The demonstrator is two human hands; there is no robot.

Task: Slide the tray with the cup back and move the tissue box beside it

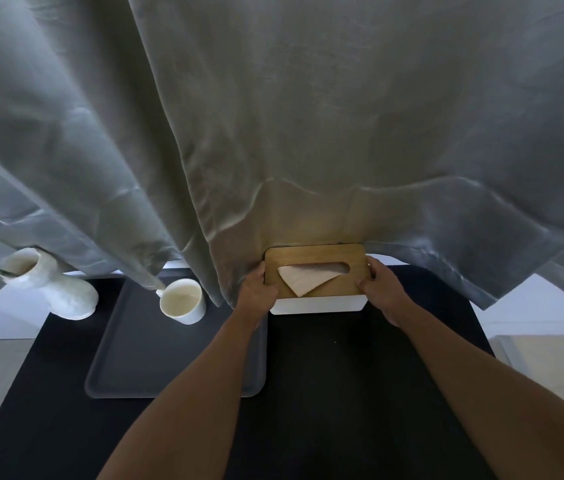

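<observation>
A white tissue box with a wooden lid and a tissue sticking out sits at the back of the black table, against the curtain. My left hand grips its left end and my right hand grips its right end. Just left of the box lies a dark grey tray, with a white cup standing in its far right corner. The tray's right edge is partly hidden by my left forearm.
A grey curtain hangs down over the back of the table, touching the cup's rim and the box. A white boot-shaped vase with green leaves stands at the far left. The black table surface stretches toward me.
</observation>
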